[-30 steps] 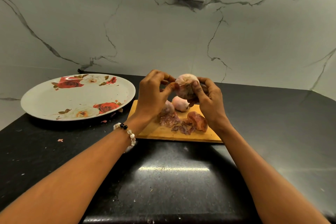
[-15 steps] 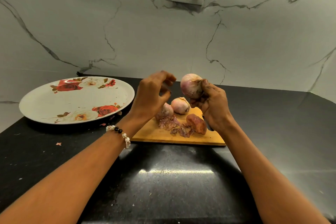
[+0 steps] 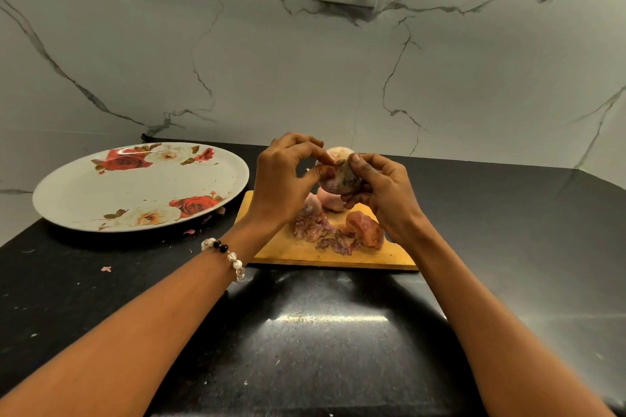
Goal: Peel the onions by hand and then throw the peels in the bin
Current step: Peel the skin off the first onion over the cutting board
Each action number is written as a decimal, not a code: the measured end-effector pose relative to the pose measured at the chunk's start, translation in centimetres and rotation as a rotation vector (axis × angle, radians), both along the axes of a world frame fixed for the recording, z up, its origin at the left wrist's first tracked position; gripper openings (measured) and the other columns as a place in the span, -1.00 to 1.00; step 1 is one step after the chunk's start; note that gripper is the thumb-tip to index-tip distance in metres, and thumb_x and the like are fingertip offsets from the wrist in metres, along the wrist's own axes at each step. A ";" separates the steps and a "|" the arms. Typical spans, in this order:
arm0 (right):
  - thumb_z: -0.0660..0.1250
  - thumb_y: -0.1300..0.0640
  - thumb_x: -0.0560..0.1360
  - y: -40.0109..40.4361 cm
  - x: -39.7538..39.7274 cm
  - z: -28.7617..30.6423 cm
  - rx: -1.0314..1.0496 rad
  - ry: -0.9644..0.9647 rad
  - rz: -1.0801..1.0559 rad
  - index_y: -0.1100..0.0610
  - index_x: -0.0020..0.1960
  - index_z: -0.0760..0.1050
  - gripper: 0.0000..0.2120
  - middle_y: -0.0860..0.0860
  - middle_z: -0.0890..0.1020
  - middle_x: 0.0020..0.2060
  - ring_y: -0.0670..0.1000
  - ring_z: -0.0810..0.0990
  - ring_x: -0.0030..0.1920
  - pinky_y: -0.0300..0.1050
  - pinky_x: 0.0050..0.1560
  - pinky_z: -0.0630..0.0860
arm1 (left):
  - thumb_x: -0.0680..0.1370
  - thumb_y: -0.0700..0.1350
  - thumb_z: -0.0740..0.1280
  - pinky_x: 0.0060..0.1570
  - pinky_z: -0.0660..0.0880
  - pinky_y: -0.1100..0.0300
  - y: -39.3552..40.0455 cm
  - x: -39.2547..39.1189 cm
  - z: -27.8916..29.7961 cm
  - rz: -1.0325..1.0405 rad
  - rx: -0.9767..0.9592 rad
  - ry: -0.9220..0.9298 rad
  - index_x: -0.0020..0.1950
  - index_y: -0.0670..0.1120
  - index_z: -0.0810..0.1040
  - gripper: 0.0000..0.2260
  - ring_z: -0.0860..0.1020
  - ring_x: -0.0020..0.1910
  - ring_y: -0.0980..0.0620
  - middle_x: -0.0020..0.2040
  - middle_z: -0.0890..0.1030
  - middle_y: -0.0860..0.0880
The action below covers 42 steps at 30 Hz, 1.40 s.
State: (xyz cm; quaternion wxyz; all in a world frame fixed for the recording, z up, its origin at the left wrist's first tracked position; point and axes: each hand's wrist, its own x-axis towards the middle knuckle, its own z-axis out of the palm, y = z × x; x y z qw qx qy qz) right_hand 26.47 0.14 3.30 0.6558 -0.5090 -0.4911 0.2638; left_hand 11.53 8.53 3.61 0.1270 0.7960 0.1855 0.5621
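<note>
Peeling step in hand, bin step not yet begun, no bin in view. The right hand [image 3: 379,193] holds the onion [image 3: 340,176] up in the air over the far end of the cutting board [image 3: 281,252], fingers curled round its right side and underside, thumb on top near the dirty root end. The left hand [image 3: 281,179] comes in from the left, thumb and forefinger pinching at a bit of skin on the onion's top left; other fingers are curled above, holding nothing else that shows. Both forearms reach forward from the near edge, wrists raised off the surface [image 3: 321,342], beaded bracelet [image 3: 225,256] on the left wrist. Two more onions [image 3: 330,201] sit on the board under the hands, with a heap of loose peels [image 3: 321,234] in front of them. Flowered plate [image 3: 135,189] stands to the left, nothing on it but specks. Next move likely calls for pulling the pinched skin away while the right hand turns the onion; thin skin may tear short. Peels then need gathering.
</note>
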 end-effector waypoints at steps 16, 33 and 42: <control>0.25 0.08 0.61 0.1 0.0 0.0 -0.005 -0.142 -0.089 0.29 0.26 0.46 -0.67 0.18 0.63 -0.01 0.14 0.68 -0.07 -0.07 -0.21 0.61 | 0.48 -0.06 0.34 0.08 0.42 -0.19 0.7 0.7 -0.6 0.045 0.071 0.157 -0.09 -0.12 0.57 -0.86 0.31 0.27 -0.06 0.30 0.44 -0.10; 0.22 0.10 0.63 -0.1 -0.1 -0.2 -0.051 -0.074 -0.092 0.26 0.26 0.46 -0.70 0.17 0.61 0.06 0.15 0.66 0.03 0.11 -0.06 0.66 | 0.52 -0.06 0.25 0.09 0.42 -0.19 0.3 0.7 -1.1 0.039 0.094 0.281 -0.04 -0.13 0.51 -0.85 0.27 0.27 -0.06 0.31 0.37 -0.13; 0.22 0.11 0.62 -0.2 -0.4 -0.1 -0.041 -0.124 -0.123 0.25 0.26 0.45 -0.71 0.09 0.64 -0.04 0.05 0.70 -0.08 0.03 -0.11 0.66 | 0.52 -0.06 0.26 0.13 0.36 -0.14 -0.1 0.7 -0.9 0.050 0.110 0.299 -0.05 -0.11 0.52 -0.86 0.22 0.28 -0.03 0.34 0.35 -0.12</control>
